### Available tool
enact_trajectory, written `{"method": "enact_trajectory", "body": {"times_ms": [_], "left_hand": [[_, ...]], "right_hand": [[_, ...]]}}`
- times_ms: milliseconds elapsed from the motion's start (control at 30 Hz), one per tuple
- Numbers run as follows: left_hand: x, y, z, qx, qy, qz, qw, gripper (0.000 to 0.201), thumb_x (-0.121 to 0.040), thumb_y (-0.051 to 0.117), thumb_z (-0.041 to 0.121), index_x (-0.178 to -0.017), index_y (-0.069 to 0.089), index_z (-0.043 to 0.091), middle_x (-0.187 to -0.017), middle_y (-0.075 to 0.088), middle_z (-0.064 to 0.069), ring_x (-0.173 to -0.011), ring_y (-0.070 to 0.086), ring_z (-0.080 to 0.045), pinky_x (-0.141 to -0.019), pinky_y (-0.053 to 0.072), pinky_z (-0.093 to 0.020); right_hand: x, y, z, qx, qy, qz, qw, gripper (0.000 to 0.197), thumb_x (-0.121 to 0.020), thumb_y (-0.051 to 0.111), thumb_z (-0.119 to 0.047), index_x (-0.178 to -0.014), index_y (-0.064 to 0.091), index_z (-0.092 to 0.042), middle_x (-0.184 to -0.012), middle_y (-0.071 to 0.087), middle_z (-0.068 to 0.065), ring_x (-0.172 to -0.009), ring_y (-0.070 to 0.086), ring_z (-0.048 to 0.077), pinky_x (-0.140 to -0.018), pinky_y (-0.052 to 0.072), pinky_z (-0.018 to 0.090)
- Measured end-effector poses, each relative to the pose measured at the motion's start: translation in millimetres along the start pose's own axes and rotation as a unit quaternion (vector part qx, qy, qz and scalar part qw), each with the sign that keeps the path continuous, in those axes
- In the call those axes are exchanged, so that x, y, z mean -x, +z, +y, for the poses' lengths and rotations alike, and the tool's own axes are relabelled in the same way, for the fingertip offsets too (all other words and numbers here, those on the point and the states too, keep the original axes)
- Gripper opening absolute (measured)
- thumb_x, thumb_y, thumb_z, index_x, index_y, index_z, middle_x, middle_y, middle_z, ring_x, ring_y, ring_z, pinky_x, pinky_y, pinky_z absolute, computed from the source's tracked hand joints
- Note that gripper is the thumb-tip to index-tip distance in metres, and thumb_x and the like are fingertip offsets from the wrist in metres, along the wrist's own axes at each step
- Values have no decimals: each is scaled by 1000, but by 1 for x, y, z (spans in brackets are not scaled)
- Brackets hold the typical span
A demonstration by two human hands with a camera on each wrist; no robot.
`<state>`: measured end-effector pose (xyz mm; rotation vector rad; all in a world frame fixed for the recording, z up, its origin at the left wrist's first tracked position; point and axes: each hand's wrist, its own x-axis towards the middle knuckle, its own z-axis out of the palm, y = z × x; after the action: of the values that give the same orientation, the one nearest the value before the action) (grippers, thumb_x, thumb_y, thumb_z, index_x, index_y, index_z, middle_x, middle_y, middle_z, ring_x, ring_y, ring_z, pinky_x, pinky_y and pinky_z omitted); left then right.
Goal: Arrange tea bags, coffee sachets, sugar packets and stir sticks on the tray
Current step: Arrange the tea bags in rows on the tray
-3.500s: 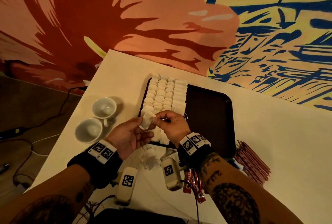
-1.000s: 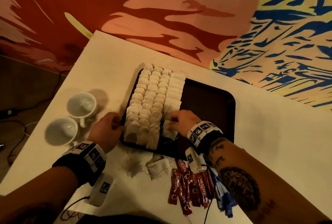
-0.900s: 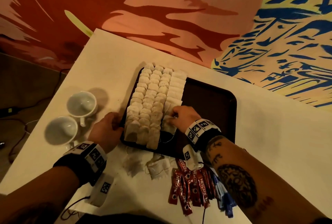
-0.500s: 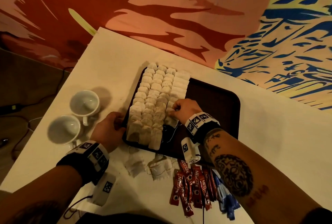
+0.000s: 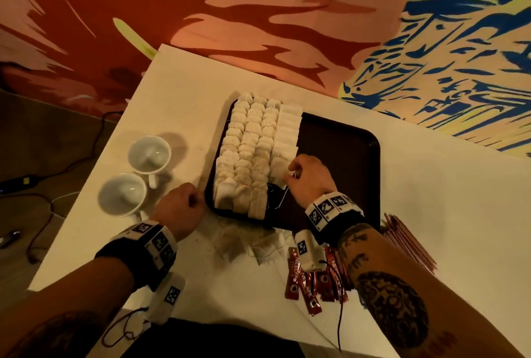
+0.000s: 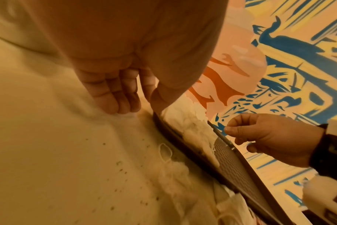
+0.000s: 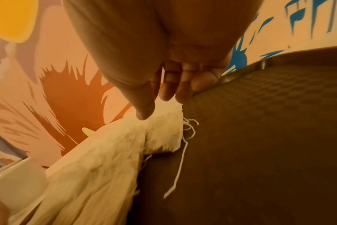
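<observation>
Filling the left part of the dark brown rectangular plastic tray, pale paper tea bags lie in four overlapping columns; the fourth column stops partway down, and the tray's textured floor to its right is bare. The right hand hovers at the near end of that fourth column with its fingers bent downward just above the last bag and the thumb tip close over the bag's edge; whether it actually pinches the bag or its thin white string I cannot tell. The left hand rests on the white table at the tray's left near corner, fingers curled under against the cloth and the thumb against the tray's rim, holding nothing. Near the table's front edge lie a few loose tea bags, red coffee sachets beside them, and a bundle of reddish stir sticks right of the tray. Two white ceramic cups stand left of the tray.
</observation>
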<state>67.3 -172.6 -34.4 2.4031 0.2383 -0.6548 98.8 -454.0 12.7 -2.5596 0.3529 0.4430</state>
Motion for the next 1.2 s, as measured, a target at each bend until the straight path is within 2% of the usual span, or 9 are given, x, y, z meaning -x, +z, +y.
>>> {"method": "enact_trajectory", "body": {"times_ms": [167, 300, 467, 567, 767, 867, 933, 1067, 1200], "left_hand": [[25, 3, -2, -50, 65, -69, 994, 15, -84, 69, 43, -88, 57, 35, -96, 61, 6, -89, 60, -15, -75, 44, -28], [38, 25, 1, -129, 83, -114, 982, 67, -72, 66, 69, -126, 54, 31, -123, 58, 4, -111, 56, -21, -97, 48, -38], [43, 47, 9, -185, 73, -53, 979, 74, -77, 75, 46, -138, 43, 20, -134, 49, -5, -121, 48, -27, -103, 44, -40], [41, 51, 8, -192, 80, -44, 977, 59, -80, 72, 34, -132, 48, 19, -130, 52, -7, -117, 50, -28, -102, 46, -41], [42, 41, -3, -214, 97, -78, 969, 20, -86, 64, 44, -102, 67, 32, -107, 48, 4, -107, 50, -24, -95, 47, -39], [45, 29, -11, -161, 129, -93, 974, 11, -85, 66, 36, -79, 59, 30, -95, 49, 4, -97, 54, -22, -84, 45, -28], [49, 18, -13, -104, 129, -95, 982, 19, -82, 70, 32, -71, 55, 26, -85, 55, 5, -82, 56, -17, -67, 41, -24], [50, -9, -19, 28, 81, -109, 990, 39, -80, 75, 38, -59, 47, 22, -63, 56, 5, -65, 53, -16, -62, 42, -27], [58, -23, -4, 296, -44, -129, 945, 21, -80, 60, 3, -67, 48, 13, -62, 60, -6, -56, 63, -14, -51, 48, -23]], "right_hand": [[58, 19, 4, -8, 34, -47, 998, 11, -90, 70, -35, -94, 62, -29, -94, 64, -9, -84, 60, 7, -72, 50, 23], [91, 35, 6, 41, 72, -113, 990, 16, -92, 64, -43, -99, 63, -29, -98, 65, -6, -86, 62, 10, -84, 57, 34], [114, 59, 2, 143, 81, -99, 981, 33, -89, 60, -48, -110, 62, -23, -112, 64, 1, -102, 62, 22, -88, 53, 37], [117, 72, -7, 166, 61, -79, 981, 30, -93, 55, -40, -115, 63, -20, -116, 61, 3, -109, 61, 25, -91, 53, 39], [118, 92, -23, 163, 10, -125, 979, 20, -98, 53, -27, -110, 67, -23, -109, 63, 2, -101, 62, 23, -86, 55, 38], [117, 90, -29, 115, 1, -156, 981, 13, -97, 59, -26, -106, 67, -25, -109, 65, 1, -98, 61, 21, -87, 53, 35], [119, 86, -28, 62, 5, -153, 986, 12, -97, 58, -27, -105, 67, -27, -108, 65, -1, -99, 61, 19, -89, 51, 34], [119, 80, -24, -73, 28, -126, 989, 12, -93, 67, -36, -104, 64, -34, -106, 65, -6, -94, 61, 12, -77, 48, 25], [115, 78, -27, -153, 12, -132, 979, 11, -91, 69, -33, -94, 59, -35, -97, 66, -8, -89, 62, 10, -79, 53, 30]]}}
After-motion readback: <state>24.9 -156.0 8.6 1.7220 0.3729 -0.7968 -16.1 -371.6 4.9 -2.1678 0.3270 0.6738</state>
